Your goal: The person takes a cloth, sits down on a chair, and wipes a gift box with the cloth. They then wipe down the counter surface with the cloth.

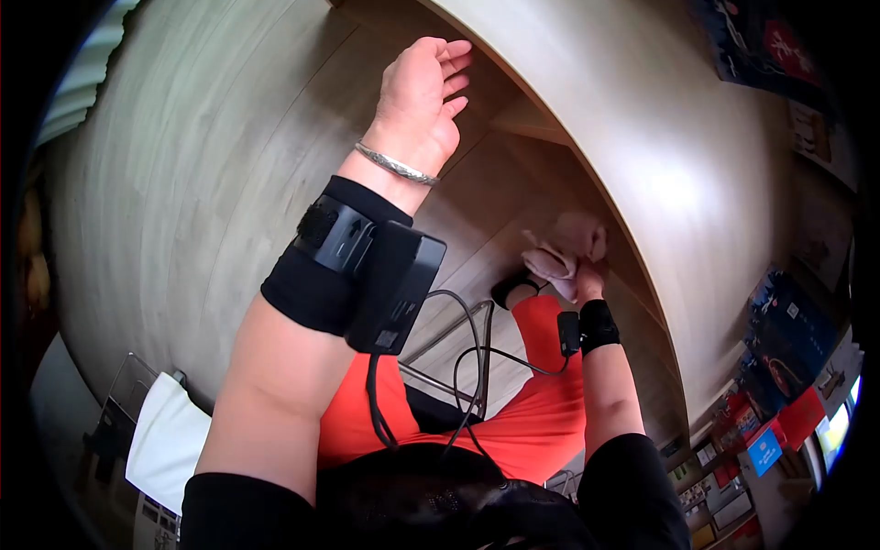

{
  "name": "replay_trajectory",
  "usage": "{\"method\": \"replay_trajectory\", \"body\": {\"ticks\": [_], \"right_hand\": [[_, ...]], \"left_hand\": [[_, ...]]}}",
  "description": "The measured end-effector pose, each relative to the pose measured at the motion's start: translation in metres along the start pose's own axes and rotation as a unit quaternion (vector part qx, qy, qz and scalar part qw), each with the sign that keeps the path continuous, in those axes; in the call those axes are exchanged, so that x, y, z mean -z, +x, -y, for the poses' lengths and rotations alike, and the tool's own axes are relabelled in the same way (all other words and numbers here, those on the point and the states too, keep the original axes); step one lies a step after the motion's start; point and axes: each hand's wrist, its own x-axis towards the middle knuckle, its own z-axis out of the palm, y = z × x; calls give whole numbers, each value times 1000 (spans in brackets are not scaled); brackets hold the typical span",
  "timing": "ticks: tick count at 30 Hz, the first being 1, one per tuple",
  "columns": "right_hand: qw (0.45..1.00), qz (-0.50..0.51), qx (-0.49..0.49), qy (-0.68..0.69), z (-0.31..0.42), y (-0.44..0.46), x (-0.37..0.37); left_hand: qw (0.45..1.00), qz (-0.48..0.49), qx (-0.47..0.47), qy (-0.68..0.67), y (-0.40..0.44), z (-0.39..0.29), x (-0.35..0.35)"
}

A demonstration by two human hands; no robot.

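Note:
My left hand (417,96) is raised beside the curved edge of a pale tabletop, its fingers apart and slightly bent, with nothing in it. A silver bangle circles that wrist, and a black strap with a black device (394,289) sits on the forearm. Lower down, below the tabletop's edge, my right hand (591,278) grips a crumpled pale pink cloth (564,247). Part of that hand's fingers are hidden by the cloth. Another black strap with a small device (569,334) is on the right wrist.
The pale tabletop (642,119) curves along the right. Black cables (479,348) hang across my orange-clad legs (541,412). A white cloth (170,440) is at the lower left. Shelves with boxes (724,504) stand at the lower right. A metal frame shows between my legs.

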Motion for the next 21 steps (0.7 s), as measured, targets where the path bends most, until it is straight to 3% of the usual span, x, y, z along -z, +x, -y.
{"method": "replay_trajectory", "body": {"ticks": [1, 3, 10, 14, 21], "right_hand": [[990, -43, 56, -124, -18, 34, 4], [981, -87, 29, -173, -15, 75, 1], [979, -96, -30, -179, -11, 167, -46], [978, -100, -39, -180, -12, 178, -62], [975, -110, -39, -187, -7, 173, -77]], "left_hand": [[1000, -4, -1, 2, 4, 0, 0], [1000, -10, 1, 3, 7, -1, -4], [999, 4, 46, -17, 8, -15, 15], [997, -28, 66, -23, 22, -17, 36], [998, -3, 51, -36, 25, -27, 45]]}}
